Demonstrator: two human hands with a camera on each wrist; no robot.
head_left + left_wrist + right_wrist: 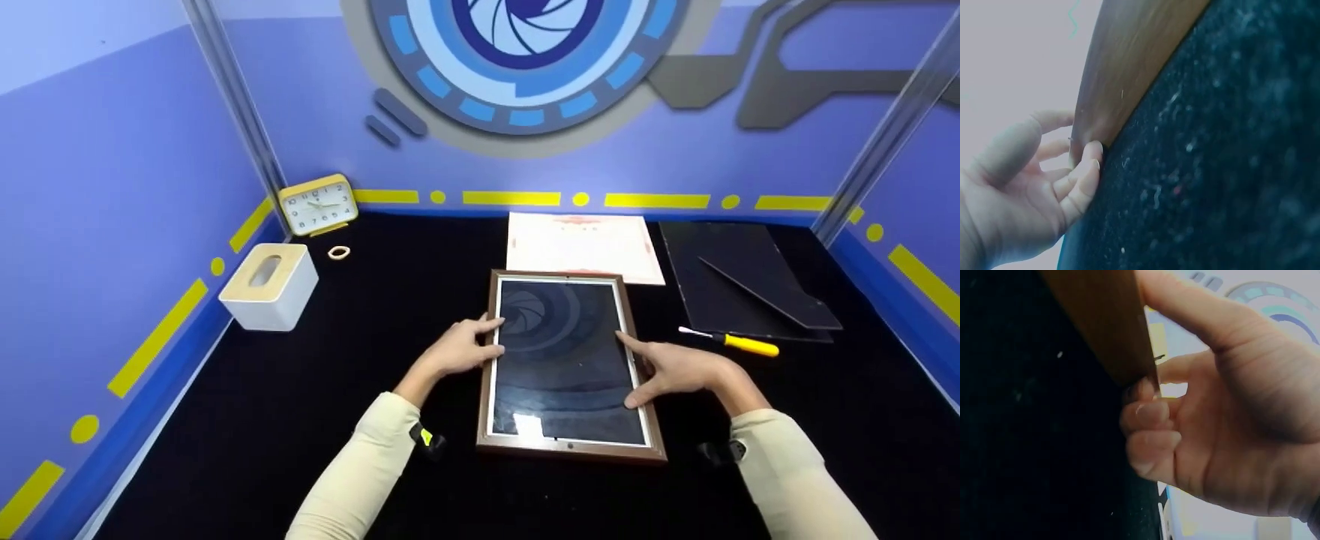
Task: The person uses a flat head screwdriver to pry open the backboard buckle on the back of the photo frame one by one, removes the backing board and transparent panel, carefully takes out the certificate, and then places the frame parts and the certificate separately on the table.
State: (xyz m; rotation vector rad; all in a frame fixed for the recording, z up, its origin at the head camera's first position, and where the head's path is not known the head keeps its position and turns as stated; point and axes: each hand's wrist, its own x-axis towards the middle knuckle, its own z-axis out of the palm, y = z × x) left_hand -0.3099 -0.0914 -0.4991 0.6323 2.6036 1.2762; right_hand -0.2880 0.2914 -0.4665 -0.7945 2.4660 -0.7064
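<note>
A brown wooden picture frame (525, 445) lies flat on the black cloth, with a white inner border and a dark, shiny pane (562, 352) that mirrors the wall. My left hand (465, 346) grips its left side, thumb and index finger on the front edge. In the left wrist view, the other fingers of that hand (1022, 197) curl against the frame's brown side (1123, 62) near the cloth. Opposite, my right hand (679, 367) holds the right side, with thumb and index finger over the rim. The right wrist view shows its remaining fingers (1148, 413) curled low at the side.
Behind the frame lies a white certificate-like sheet (585, 244) with red marks. To the right are dark boards (720, 277) and a yellow-handled screwdriver (750, 345). At the left stand a tissue box (270, 307) and a yellow clock (319, 206), with a small wooden ring (331, 255) near them.
</note>
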